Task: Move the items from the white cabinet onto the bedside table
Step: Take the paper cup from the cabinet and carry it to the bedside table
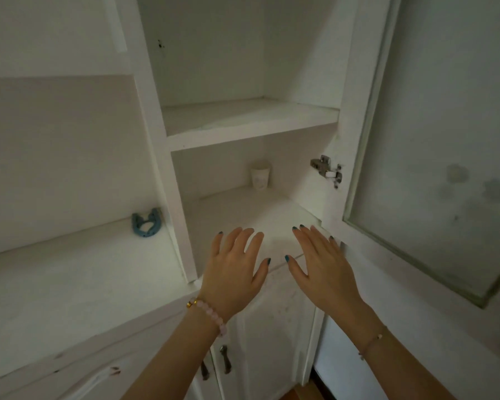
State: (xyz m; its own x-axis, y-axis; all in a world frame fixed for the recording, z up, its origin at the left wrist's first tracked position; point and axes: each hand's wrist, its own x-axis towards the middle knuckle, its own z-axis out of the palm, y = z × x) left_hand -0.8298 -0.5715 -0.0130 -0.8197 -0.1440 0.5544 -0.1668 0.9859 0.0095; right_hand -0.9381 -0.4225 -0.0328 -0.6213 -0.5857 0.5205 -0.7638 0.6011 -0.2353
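A white paper cup (260, 175) stands upright at the back of the lower shelf of the white cabinet (243, 215). The upper shelf (243, 122) holds nothing that I can see. My left hand (233, 269) and my right hand (324, 267) hover side by side at the front edge of the lower shelf, palms down, fingers straight and spread, holding nothing. Both hands are well in front of the cup. The bedside table is not in view.
The cabinet's glass door (433, 157) stands open at the right, on a metal hinge (326, 170). A small blue horseshoe-shaped object (145, 223) leans on the counter (70, 284) at the left. Lower doors with dark handles (224, 359) are below my arms.
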